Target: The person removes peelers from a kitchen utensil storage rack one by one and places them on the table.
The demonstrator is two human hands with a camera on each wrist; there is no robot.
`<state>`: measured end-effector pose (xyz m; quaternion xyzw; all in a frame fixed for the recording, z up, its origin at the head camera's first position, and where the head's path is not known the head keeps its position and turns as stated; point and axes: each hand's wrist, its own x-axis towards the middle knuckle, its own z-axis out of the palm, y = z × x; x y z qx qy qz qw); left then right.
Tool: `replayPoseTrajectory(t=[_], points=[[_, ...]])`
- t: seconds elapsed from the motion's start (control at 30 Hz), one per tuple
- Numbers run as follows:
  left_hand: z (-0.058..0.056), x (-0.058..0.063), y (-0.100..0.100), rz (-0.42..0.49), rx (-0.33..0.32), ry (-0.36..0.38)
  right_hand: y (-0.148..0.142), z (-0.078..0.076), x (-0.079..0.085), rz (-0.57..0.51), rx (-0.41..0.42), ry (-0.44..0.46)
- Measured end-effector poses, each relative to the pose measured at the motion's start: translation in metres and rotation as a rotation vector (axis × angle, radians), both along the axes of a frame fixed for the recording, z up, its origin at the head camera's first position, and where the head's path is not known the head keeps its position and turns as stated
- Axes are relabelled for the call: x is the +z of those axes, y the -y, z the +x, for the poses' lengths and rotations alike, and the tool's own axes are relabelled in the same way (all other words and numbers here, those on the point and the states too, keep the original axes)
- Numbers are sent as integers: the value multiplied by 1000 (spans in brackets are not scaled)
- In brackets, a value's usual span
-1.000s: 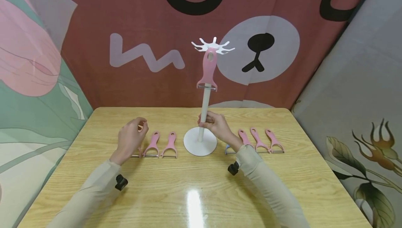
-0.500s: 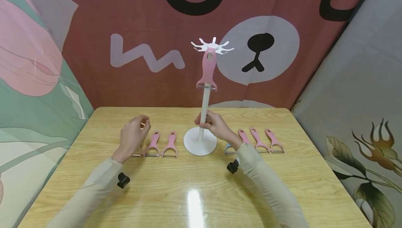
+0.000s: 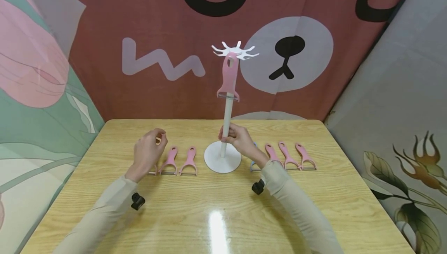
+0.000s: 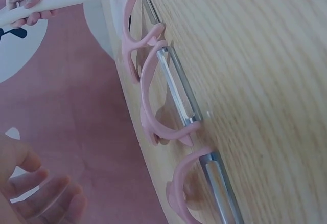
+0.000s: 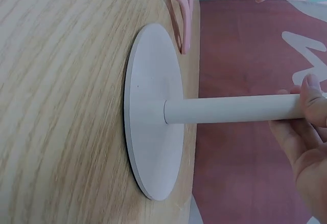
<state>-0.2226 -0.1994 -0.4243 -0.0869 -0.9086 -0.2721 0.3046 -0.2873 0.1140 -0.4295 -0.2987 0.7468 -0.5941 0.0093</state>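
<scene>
A white rack (image 3: pixel 227 118) with a round base and a ring of hooks on top stands upright on the table. One pink peeler (image 3: pixel 229 74) hangs by its handle hole from a front hook. My right hand (image 3: pixel 239 139) grips the pole low down, thumb and fingers round it; the right wrist view shows this hold on the pole (image 5: pixel 232 109). To the left, my left hand (image 3: pixel 148 151) hovers over the left row of peelers, fingers loosely curled and holding nothing. Under it a pink peeler (image 4: pixel 176 96) lies beside two others, one mostly hidden in the head view.
Right of the rack lie several more peelers, pink ones such as the outermost peeler (image 3: pixel 305 157) and a blue peeler (image 3: pixel 255 164) partly behind my right wrist. The wooden table (image 3: pixel 181 215) ends at a printed cloth backdrop (image 3: pixel 157 94).
The top of the rack and its hanging peeler have turned slightly to the left under my right hand's grip. My left hand has shifted a little right, then stays nearly still.
</scene>
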Motion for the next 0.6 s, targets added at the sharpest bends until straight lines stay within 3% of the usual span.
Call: replayPoseTrajectory(t=[0.27, 0.4, 0.6], points=[[0, -2, 1, -2, 8, -3, 1, 5, 1, 15, -59, -30], [0, -3, 2, 7, 6, -3, -2, 4, 3, 55, -9, -53], [-1, -1, 0, 12, 0, -11, -6, 3, 10, 85, 69, 5]])
